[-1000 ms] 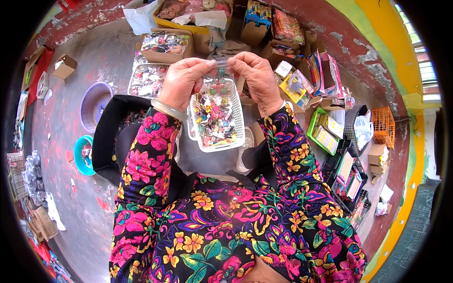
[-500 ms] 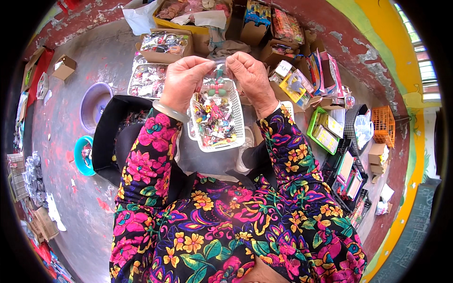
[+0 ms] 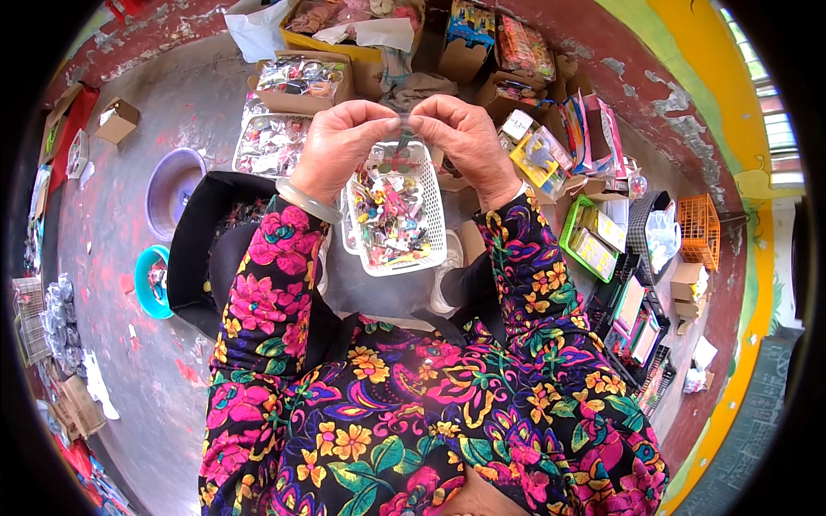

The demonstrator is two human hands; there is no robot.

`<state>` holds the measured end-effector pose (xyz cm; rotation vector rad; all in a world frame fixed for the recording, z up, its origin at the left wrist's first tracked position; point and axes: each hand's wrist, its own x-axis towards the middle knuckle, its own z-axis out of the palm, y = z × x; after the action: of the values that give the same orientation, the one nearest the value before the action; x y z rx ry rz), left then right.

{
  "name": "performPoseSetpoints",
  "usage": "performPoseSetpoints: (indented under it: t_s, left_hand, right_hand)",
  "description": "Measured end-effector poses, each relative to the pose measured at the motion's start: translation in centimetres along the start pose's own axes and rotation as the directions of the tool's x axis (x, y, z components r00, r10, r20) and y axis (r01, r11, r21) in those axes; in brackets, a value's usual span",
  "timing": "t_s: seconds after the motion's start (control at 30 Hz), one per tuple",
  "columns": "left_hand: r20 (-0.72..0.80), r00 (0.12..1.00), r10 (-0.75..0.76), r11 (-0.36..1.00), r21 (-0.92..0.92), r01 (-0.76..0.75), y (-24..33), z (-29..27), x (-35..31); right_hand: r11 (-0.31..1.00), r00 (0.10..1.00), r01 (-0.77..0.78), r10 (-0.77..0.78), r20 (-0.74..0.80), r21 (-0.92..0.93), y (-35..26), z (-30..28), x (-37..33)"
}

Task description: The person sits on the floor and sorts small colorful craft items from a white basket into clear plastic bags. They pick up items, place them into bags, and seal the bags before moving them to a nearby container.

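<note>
My left hand [image 3: 344, 144] and my right hand [image 3: 465, 148] meet thumb to thumb, both closed in a pinch. Between the fingertips hangs a small clear plastic bag [image 3: 402, 148], gripped at its top edge, with something green and red faintly showing in it. Much of the bag is hard to make out against what lies behind. Beneath it stands a white perforated plastic basket [image 3: 404, 268] full of small colourful pieces [image 3: 389, 211]. A pale bangle [image 3: 308, 202] circles my left wrist.
To the left are a black open container [image 3: 191, 258], a purple basin [image 3: 163, 199] and a teal basin [image 3: 146, 292]. Filled packets [image 3: 268, 142] and a cardboard box of packets [image 3: 301, 82] lie ahead. A green basket [image 3: 592, 236] and black crates [image 3: 632, 331] stand at the right.
My fingertips have come closer together at the bag's top edge, and my right hand has turned slightly. The bag's green and red contents show less clearly. The basket stays put.
</note>
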<state>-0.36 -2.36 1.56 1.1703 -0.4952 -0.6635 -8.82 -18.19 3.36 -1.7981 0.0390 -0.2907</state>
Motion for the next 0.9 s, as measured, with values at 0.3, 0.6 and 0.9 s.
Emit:
performPoseSetpoints:
  t_s: [0.3,0.6,0.9]
  left_hand:
    - [0.065,0.998,-0.015,0.982,0.19,0.003,0.3,0.3,-0.3]
    - [0.188,0.977,0.101,0.981,0.144,-0.129,-0.1,0.0,-0.6]
    - [-0.164,0.986,-0.039,0.997,-0.069,0.027,0.4,0.6,-0.1]
  right_hand:
    - [0.99,0.994,-0.104,0.105,0.002,-0.09,-1.1,-0.2,-0.5]
    - [0.975,0.989,0.11,-0.087,0.123,-0.195,-1.6,-0.5,-0.7]
    - [0.959,0.993,-0.104,0.112,-0.018,0.263,0.9,0.6,0.1]
